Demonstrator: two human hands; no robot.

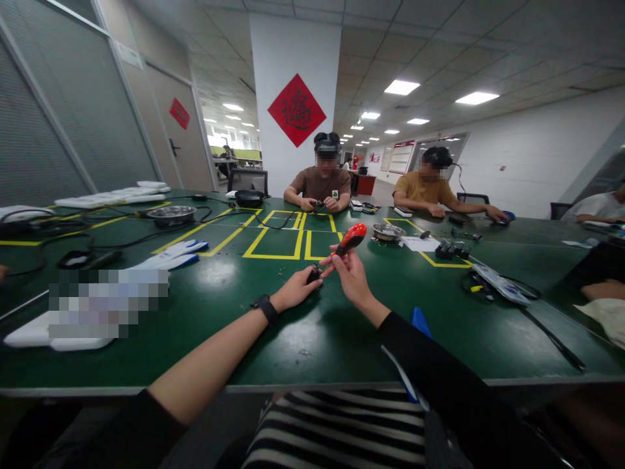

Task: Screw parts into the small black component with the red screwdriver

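My left hand (pixel 294 290), with a dark watch on its wrist, is closed on a small black part (pixel 314 273) just above the table. A bit of metal shows at the part's top. My right hand (pixel 352 279) is closed on a screwdriver (pixel 352 238) with a red and black handle. The handle tilts up to the right, and its lower end points toward the black part; the tip is too small to make out. The two hands are close together. Left of them, several tiny screws (pixel 281 271) lie on the green table (pixel 219 339).
Gloves (pixel 178 253) and white packs lie at left, near cables and a metal bowl (pixel 172 213). Another metal bowl (pixel 388 231), black parts (pixel 452 250) and a white-and-blue item with cables (pixel 500 284) lie at right. Two co-workers (pixel 322 182) sit opposite.
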